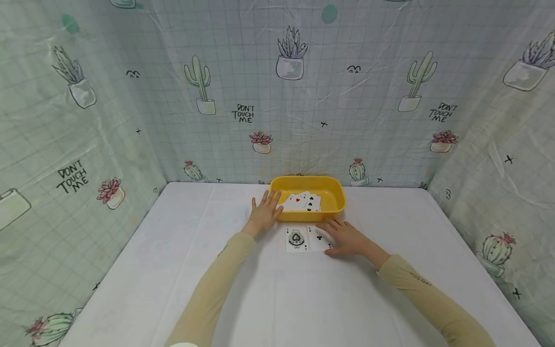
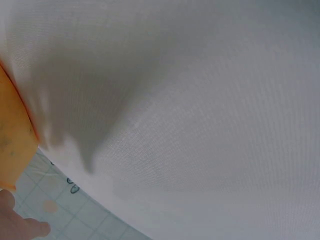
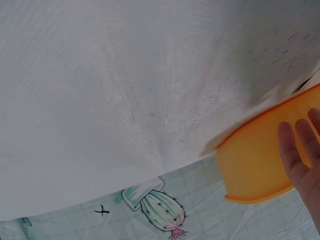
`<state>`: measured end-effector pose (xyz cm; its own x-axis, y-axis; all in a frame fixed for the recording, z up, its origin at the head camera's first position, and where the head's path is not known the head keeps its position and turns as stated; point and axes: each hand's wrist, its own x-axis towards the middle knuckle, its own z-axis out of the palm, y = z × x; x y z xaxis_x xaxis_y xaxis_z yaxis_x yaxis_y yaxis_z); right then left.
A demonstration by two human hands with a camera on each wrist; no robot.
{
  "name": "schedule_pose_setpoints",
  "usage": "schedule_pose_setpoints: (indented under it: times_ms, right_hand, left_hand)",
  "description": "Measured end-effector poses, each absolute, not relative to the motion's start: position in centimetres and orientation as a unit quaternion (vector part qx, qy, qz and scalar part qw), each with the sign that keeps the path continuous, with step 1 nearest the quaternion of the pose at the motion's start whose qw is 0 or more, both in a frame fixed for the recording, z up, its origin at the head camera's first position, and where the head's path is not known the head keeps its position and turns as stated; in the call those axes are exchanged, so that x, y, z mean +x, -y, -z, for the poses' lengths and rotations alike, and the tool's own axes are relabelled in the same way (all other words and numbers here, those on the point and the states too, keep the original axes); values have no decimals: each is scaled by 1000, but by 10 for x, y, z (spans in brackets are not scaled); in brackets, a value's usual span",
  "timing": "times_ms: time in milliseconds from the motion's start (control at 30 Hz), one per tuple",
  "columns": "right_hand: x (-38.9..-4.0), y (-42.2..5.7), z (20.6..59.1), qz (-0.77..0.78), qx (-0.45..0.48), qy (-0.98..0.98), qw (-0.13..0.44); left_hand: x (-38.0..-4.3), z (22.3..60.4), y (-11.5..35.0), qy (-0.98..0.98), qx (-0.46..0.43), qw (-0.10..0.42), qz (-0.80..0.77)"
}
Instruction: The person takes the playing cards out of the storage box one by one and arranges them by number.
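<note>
A yellow plastic basin [image 1: 337, 200] stands at the back of the white table, with several playing cards [image 1: 299, 201] lying face up inside. My left hand [image 1: 262, 212] is at its left end, fingers spread over the rim; only some fingertips [image 2: 37, 228] show in the left wrist view. In front of the basin two cards lie side by side, an ace of spades [image 1: 297, 240] and an ace of clubs [image 1: 317, 239]. My right hand [image 1: 347, 239], fingers extended, is over the right edge of the ace of clubs; whether it touches the card is hidden.
A white cloth covers the table [image 1: 173, 270]. Behind and to both sides hangs a fabric curtain [image 1: 234, 62] printed with potted cacti, close behind the basin.
</note>
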<state>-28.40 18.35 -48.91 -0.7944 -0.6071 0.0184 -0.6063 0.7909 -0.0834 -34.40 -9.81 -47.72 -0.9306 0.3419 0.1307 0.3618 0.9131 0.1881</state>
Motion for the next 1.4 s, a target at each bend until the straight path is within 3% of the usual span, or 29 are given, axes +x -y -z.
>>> schedule_pose_setpoints:
  times_ms: [700, 1200, 1400]
  right_hand:
    - [-276, -180, 478, 50, -326, -944, -8]
    - [-281, -183, 462, 50, -375, -920, -103]
    - [-285, -184, 456, 57, -370, -920, -115]
  left_hand:
    - [-343, 474, 97, 978, -174, 42, 108]
    - [-340, 474, 95, 978, -176, 46, 105]
    - [-342, 475, 95, 977, -176, 50, 112]
